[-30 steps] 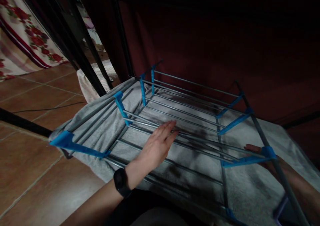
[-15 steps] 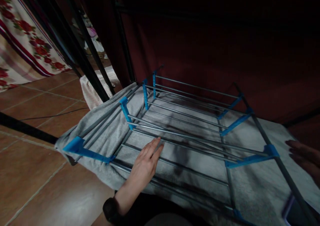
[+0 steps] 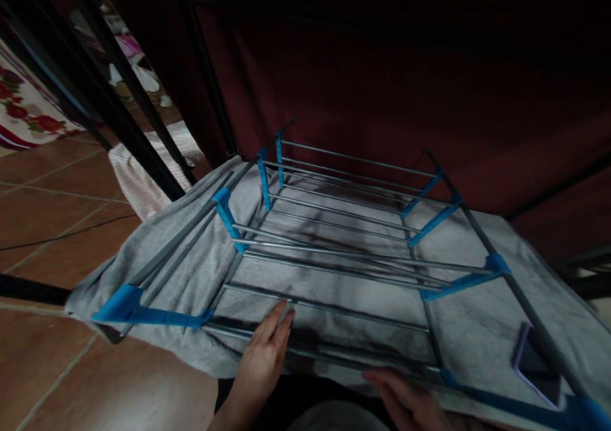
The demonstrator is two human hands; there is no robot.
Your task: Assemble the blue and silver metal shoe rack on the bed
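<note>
A folded drying rack point(image 3: 344, 253) of grey metal rods and blue plastic joints lies flat on a grey towel point(image 3: 200, 278) spread on the floor. My left hand point(image 3: 265, 354) rests flat, fingers together, on the rack's nearest rods at the towel's front edge. My right hand point(image 3: 405, 402) is low at the bottom of the view, fingers extended, touching the near rod close to a blue corner joint. Neither hand grips anything.
A phone point(image 3: 537, 364) lies on the towel at the right, under a rack rod. Black metal poles point(image 3: 124, 100) slant at the left, with a white cloth point(image 3: 138, 176) behind them. Dark red fabric point(image 3: 382, 87) hangs behind the rack. Terracotta floor tiles point(image 3: 57, 227) spread at the left.
My left hand has slid back from the rack's middle rods to the near edge. My right hand left the right-hand blue joint and came in to the near rod at the bottom.
</note>
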